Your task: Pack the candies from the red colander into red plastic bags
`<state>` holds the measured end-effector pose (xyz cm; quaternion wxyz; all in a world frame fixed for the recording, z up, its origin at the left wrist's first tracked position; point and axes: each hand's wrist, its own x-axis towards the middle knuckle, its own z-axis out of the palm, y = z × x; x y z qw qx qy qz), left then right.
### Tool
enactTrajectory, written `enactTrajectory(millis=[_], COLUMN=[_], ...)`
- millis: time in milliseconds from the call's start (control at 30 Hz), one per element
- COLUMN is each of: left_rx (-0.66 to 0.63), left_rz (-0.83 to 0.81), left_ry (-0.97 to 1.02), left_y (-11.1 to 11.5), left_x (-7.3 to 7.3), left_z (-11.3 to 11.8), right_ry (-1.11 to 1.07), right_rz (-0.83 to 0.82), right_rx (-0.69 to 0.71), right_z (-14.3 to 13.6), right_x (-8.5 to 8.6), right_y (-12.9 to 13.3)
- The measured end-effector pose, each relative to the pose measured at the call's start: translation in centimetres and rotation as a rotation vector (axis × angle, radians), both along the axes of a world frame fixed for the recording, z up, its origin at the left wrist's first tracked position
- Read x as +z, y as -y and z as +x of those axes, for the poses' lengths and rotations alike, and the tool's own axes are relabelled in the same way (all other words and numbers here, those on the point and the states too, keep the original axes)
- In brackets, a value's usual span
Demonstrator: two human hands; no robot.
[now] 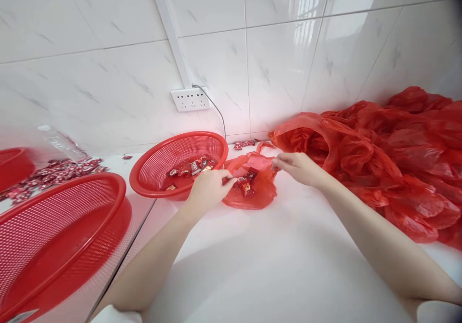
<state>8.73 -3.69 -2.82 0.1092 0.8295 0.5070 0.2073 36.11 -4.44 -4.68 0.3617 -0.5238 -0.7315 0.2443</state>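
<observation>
A thin red plastic bag lies open on the white table, with several small red wrapped snack packets inside its mouth. My right hand pinches the bag's right rim between thumb and fingers. At the left rim is my left hand, thumb and fingertips closed on the bag's edge close to the packets; the exact grip is partly hidden. Just behind my left hand stands a round red mesh basket holding several wrapped packets, some of them hidden by the hand.
A heap of red plastic bags fills the right side. An oval red basket, a pile of red packets, a clear bottle and another red basket are at left. A power strip with a cable hangs on the tiled wall.
</observation>
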Motion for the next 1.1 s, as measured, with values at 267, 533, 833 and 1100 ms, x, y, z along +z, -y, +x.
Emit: enactTrajectory(millis=[267, 533, 833, 1100], left_rx=[-0.203, -0.039, 0.173, -0.110], left_rz=[-0.420, -0.095, 0.012, -0.295], left_ry=[0.880, 0.378, 0.432, 1.142], left_y=[0.8, 0.6, 0.8, 0.2], left_x=[3.8, 3.8, 4.8, 4.9], left_z=[-2.4, -2.1, -2.7, -3.4], right_ry=[-0.416, -0.450, -0.408, -0.247], right_rz=[0.531, 0.658, 0.750, 0.524], right_rx=[-0.270, -0.275, -0.280, -0.283], right_z=[1.5, 1.6, 0.9, 1.4], right_x=[4.3, 4.6, 4.5, 4.2], right_y=[2.7, 3.0, 3.2, 3.5])
